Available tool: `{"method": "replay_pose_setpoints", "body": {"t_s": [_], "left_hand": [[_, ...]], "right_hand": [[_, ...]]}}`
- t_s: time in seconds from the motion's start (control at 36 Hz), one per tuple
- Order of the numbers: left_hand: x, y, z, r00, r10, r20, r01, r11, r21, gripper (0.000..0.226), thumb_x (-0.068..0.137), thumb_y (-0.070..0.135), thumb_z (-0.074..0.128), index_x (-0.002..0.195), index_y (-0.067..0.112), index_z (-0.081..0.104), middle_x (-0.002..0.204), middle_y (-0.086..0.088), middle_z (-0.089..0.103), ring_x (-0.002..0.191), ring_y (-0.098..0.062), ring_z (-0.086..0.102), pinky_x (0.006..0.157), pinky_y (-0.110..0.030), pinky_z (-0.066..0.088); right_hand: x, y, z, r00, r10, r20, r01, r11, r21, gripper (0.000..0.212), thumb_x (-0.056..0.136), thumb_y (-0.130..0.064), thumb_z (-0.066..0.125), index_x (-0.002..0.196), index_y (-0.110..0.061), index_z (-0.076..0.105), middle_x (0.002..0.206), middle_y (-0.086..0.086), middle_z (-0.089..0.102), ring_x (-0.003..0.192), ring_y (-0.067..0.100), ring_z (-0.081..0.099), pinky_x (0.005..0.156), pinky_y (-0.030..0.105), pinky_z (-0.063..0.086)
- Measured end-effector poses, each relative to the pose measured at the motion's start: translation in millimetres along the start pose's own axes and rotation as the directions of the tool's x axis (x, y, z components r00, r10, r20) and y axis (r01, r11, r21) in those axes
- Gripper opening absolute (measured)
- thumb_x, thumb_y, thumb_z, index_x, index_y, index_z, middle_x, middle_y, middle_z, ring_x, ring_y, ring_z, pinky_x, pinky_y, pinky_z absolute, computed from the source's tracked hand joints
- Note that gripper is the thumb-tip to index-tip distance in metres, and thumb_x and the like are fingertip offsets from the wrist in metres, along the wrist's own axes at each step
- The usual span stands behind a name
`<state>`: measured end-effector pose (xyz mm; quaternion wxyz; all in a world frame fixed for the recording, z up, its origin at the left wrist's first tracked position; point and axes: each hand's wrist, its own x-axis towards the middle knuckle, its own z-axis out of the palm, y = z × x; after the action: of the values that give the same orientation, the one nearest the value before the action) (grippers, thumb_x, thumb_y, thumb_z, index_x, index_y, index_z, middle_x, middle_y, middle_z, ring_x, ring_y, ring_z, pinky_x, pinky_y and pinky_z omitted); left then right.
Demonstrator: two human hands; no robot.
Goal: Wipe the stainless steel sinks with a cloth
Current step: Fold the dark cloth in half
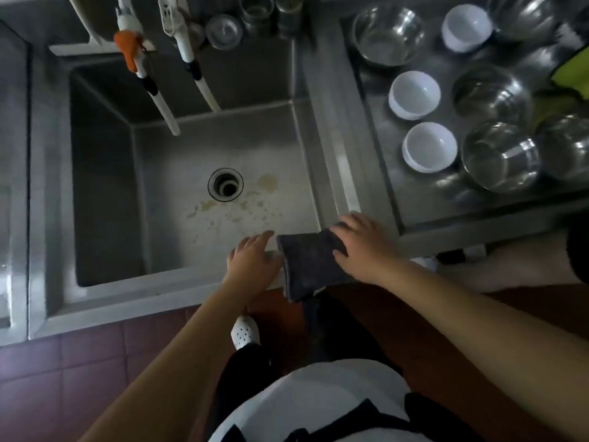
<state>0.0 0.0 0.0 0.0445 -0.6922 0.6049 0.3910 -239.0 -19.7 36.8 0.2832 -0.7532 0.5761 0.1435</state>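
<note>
A deep stainless steel sink [105, 173] fills the middle of the view, with a round drain [225, 184] and yellowish stains on its floor near the drain. A dark grey cloth [306, 266] is draped over the sink's front right rim. My right hand [363, 247] lies flat on the cloth's right part with its fingers spread. My left hand [253, 263] rests on the front rim just left of the cloth, fingers straight, touching the cloth's edge.
Two white tap hoses [159, 103] hang over the sink's back. Glasses [256, 11] stand behind it. On the steel counter [366, 129] to the right sit white bowls [428, 146] and steel bowls [500, 154]. A second basin's edge [14, 186] is at far left.
</note>
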Motion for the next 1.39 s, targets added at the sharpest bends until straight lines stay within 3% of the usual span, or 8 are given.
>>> {"method": "replay_pose_setpoints", "body": {"t_s": [0.22,0.44,0.56,0.67,0.83,0.97,1.25,1.39], "left_hand": [[36,24,-5,0.973,-0.116,0.197,0.145,0.979,-0.140,0.047,0.093,0.042,0.061,0.138,0.030,0.053,0.135,-0.002,0.060,0.119,-0.028,0.058,0.106,-0.045,0.042],[46,20,-19,0.975,-0.103,0.198,0.165,0.928,-0.333,0.021,0.078,0.015,0.080,0.096,0.019,0.071,0.086,0.000,0.068,0.092,-0.026,0.066,0.088,-0.040,0.053],[34,13,-27,0.990,0.016,0.140,0.035,0.934,-0.356,0.021,0.081,0.012,0.078,0.087,0.028,0.066,0.092,0.001,0.065,0.098,-0.025,0.063,0.093,-0.042,0.051],[7,4,-33,0.986,0.106,0.128,-0.036,0.886,-0.462,0.025,0.086,0.013,0.071,0.088,0.036,0.062,0.103,0.001,0.064,0.101,-0.020,0.061,0.089,-0.044,0.051],[-40,-12,-25,0.992,0.120,0.035,-0.062,0.711,-0.700,0.020,0.089,0.000,0.068,0.092,0.019,0.064,0.084,-0.003,0.072,0.082,-0.022,0.065,0.085,-0.050,0.051],[-78,-37,-27,0.992,0.129,-0.012,-0.082,0.560,-0.825,0.012,0.094,-0.002,0.059,0.103,0.006,0.061,0.104,-0.031,0.064,0.097,-0.048,0.065,0.091,-0.062,0.052],[-146,-47,-117,0.871,0.401,-0.284,-0.454,0.433,-0.779,0.012,0.100,0.012,0.054,0.109,0.014,0.062,0.100,-0.008,0.066,0.092,-0.024,0.069,0.075,-0.035,0.059],[-166,-45,-159,0.803,0.572,-0.168,-0.398,0.304,-0.866,0.031,0.097,0.038,0.056,0.124,0.025,0.061,0.115,-0.002,0.065,0.103,-0.024,0.065,0.077,-0.041,0.059]], "right_hand": [[52,20,-2,0.973,-0.147,0.177,0.190,0.946,-0.261,0.048,0.093,-0.041,0.052,0.137,-0.021,0.052,0.165,0.006,0.014,0.151,0.031,-0.013,0.114,0.061,-0.015],[72,30,-19,0.961,-0.156,0.229,0.229,0.913,-0.338,0.031,0.084,-0.037,0.064,0.113,-0.026,0.064,0.147,0.000,0.041,0.146,0.026,0.011,0.114,0.062,0.003],[62,35,-29,0.976,-0.164,0.143,0.190,0.963,-0.189,0.016,0.084,-0.027,0.066,0.094,-0.033,0.055,0.118,-0.008,0.056,0.122,0.020,0.040,0.099,0.043,0.022],[39,36,-33,0.983,-0.070,0.169,0.005,0.933,0.360,0.025,0.085,-0.013,0.070,0.083,-0.029,0.052,0.083,-0.005,0.063,0.084,0.021,0.062,0.071,0.034,0.047],[-7,22,-33,0.999,0.036,0.019,-0.040,0.832,0.554,0.017,0.081,-0.021,0.081,0.075,-0.033,0.069,0.070,-0.013,0.068,0.069,-0.003,0.062,0.065,0.022,0.042],[-53,-15,-13,0.980,0.126,-0.153,0.006,0.755,0.656,0.011,0.085,-0.018,0.077,0.088,-0.029,0.075,0.081,-0.012,0.073,0.083,0.008,0.068,0.078,0.033,0.054],[-130,-95,-57,0.906,0.094,-0.413,0.303,0.538,0.786,0.015,0.082,-0.016,0.078,0.097,-0.020,0.078,0.090,0.005,0.077,0.088,0.020,0.074,0.079,0.032,0.060],[-164,-102,-84,0.918,-0.051,-0.394,0.397,0.194,0.897,0.047,0.073,-0.036,0.085,0.117,-0.024,0.072,0.113,0.006,0.074,0.109,0.024,0.070,0.084,0.028,0.056]]}}
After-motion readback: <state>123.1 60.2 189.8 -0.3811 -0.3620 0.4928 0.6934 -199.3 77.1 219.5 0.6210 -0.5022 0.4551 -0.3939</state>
